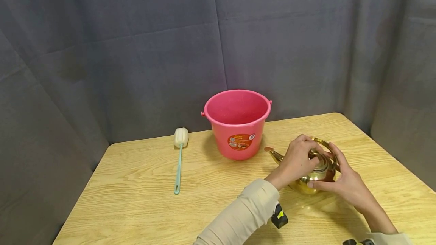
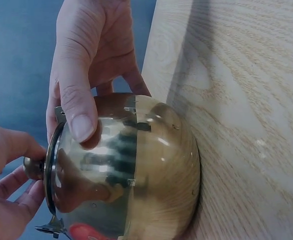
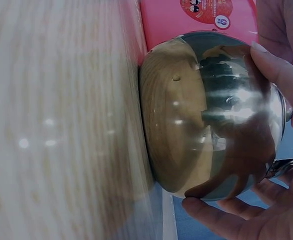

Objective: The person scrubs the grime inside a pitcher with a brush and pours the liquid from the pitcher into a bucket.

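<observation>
Gold teapot (image 1: pixel 318 177) on table (image 1: pixel 136 184), R side, right of pink bucket (image 1: pixel 221 135). L hand (image 1: pixel 299 158) pinches lid knob (image 2: pixel 34 168); R hand (image 1: pixel 351 184) grips the body, thumb on one side, fingers round the other. Looks like polished metal: prob stiff, fairly light if nothing's inside (contents n/a), slick esp w/ damp fingers. Likely dents/scratches rather than shatters. Best hold: arched handle (image 1: pixel 323 143) to lift, knob for lid, spread grip on body to steady. Head cam gets spout (image 1: pixel 276 156) twd bucket + brush (image 1: pixel 181 137) on L; L wrist cam doesn't. It gets the knob pinch, mostly hidden from head. R wrist cam adds R fingertips behind pot.
</observation>
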Demonstrator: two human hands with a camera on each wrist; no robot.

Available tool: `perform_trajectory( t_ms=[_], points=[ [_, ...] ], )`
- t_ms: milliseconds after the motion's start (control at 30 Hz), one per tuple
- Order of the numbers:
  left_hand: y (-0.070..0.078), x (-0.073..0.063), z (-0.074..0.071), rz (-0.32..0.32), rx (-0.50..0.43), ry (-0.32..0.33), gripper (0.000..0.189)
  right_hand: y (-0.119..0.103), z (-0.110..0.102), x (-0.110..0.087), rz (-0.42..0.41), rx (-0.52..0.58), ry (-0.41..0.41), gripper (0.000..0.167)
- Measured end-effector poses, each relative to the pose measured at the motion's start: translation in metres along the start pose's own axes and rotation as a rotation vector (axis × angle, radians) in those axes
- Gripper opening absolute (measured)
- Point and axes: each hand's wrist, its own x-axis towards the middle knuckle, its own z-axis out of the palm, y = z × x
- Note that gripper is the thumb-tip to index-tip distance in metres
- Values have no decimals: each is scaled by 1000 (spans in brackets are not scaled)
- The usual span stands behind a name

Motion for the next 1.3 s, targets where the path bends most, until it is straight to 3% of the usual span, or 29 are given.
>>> perform_trajectory(
  t_ms=[733,1300],
  points=[
    [0,3,-3,-36,-112,24,19,-3,1,0,7,-9,-3,126],
    [13,1,-15,62,-96,55,17,-1,0,0,4,-21,0,125]
  ],
)
